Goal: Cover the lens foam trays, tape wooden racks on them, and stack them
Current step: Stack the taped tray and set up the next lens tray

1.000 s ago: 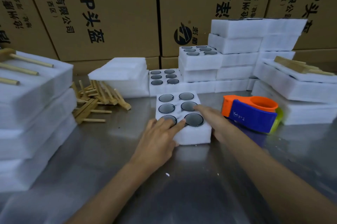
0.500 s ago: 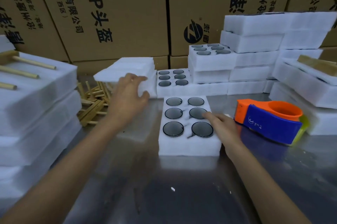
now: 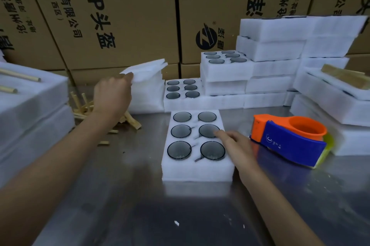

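Observation:
A white foam tray (image 3: pixel 197 170) with several dark round lenses lies uncovered on the metal table in front of me. My right hand (image 3: pixel 235 146) rests on its right edge, fingers touching the foam beside a lens. My left hand (image 3: pixel 112 94) pinches the corner of a thin white foam cover sheet (image 3: pixel 146 69) and lifts it off a pile of sheets (image 3: pixel 147 95) at the back left. Loose wooden racks (image 3: pixel 88 109) lie behind my left wrist. An orange and blue tape dispenser (image 3: pixel 288 139) sits right of the tray.
More uncovered lens trays (image 3: pixel 182 89) (image 3: pixel 224 59) and stacked foam blocks (image 3: pixel 280 45) stand at the back. Finished foam stacks with wooden racks rise at the left (image 3: pixel 30 101) and right (image 3: pixel 336 93). Cardboard boxes (image 3: pixel 120 15) form the wall behind.
My left hand left the tray, reached back left to the sheet pile and now lifts the top sheet's corner. My right hand stayed on the tray.

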### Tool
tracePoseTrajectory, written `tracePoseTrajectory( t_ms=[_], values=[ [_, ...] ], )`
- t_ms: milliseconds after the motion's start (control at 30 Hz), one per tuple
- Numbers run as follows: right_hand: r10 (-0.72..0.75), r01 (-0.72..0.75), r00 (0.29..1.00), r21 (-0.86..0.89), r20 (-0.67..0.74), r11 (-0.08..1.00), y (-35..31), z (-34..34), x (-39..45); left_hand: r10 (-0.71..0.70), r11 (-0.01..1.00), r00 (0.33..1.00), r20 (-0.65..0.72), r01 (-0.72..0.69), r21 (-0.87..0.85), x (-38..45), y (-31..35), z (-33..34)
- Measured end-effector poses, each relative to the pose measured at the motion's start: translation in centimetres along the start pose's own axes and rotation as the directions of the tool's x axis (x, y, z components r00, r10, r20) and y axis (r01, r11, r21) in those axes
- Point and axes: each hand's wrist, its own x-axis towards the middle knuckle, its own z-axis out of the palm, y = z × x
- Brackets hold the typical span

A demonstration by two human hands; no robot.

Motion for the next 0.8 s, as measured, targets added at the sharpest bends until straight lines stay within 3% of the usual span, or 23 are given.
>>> tracePoseTrajectory(
  t_ms=[267, 400, 467, 533, 667, 800],
  values=[
    [-0.004, 0.004, 1.0, -0.002, 0.006, 1.0, 0.0, -0.3, -0.4, 0.054, 0.989, 0.994, 0.093, -0.066, 0.133, 2.2, 1.1, 0.2],
    [-0.004, 0.004, 1.0, -0.001, 0.008, 1.0, 0.0, -0.3, -0.3, 0.149, 0.987, 0.98, -0.133, -0.14, 0.075, 1.8, 2.8, -1.9],
    [-0.004, 0.004, 1.0, 0.017, 0.011, 1.0, 0.0, -0.4, -0.3, 0.246, 0.969, 0.926, -0.286, -0.24, 0.057, 0.8, 4.4, -3.9],
    [0.016, -0.018, 0.999, 0.079, 0.029, 0.997, -0.2, -0.5, -0.3, 0.352, 0.932, 0.869, -0.347, -0.359, 0.044, -1.3, 6.7, -5.9],
    [0.063, -0.069, 0.997, 0.22, 0.032, 0.973, -0.8, -1.1, -0.6, 0.504, 0.825, 0.835, -0.222, -0.541, -0.162, -8.2, 12.5, -7.5],
    [0.089, -0.115, 0.992, 0.346, 0.091, 0.931, -1.3, -1.7, -1.0, 0.56, 0.754, 0.825, -0.073, -0.544, -0.368, -13.1, 15.1, -6.7]
  ],
)
